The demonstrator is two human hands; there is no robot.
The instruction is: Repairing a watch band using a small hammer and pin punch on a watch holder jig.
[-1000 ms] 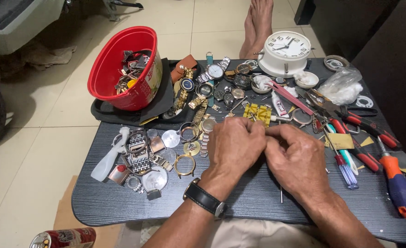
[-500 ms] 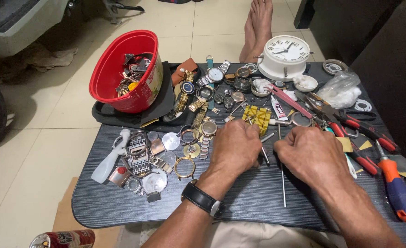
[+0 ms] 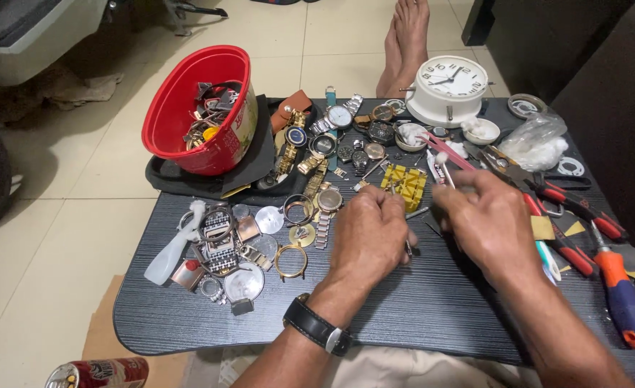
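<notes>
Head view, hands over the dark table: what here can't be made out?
- Whatever the left hand pinches: hidden by its own curled fingers; only a thin metal pin shows below.
- What the right hand grips: covered by the back of the hand.
- Contents of the red bucket: a tangle of parts too small to tell apart.
- Orange-handled screwdriver: its tip is hidden among the pliers.
- Can: cut off by the bottom edge.

A red plastic bowl (image 3: 195,108) full of watch parts sits on the dark table's (image 3: 418,309) far left. A white alarm clock (image 3: 449,88) stands at the far edge, bare feet (image 3: 404,43) beyond it. Red-handled pliers (image 3: 569,205) and an orange-and-blue screwdriver (image 3: 625,298) lie right. A drink can (image 3: 98,373) lies below.
</notes>
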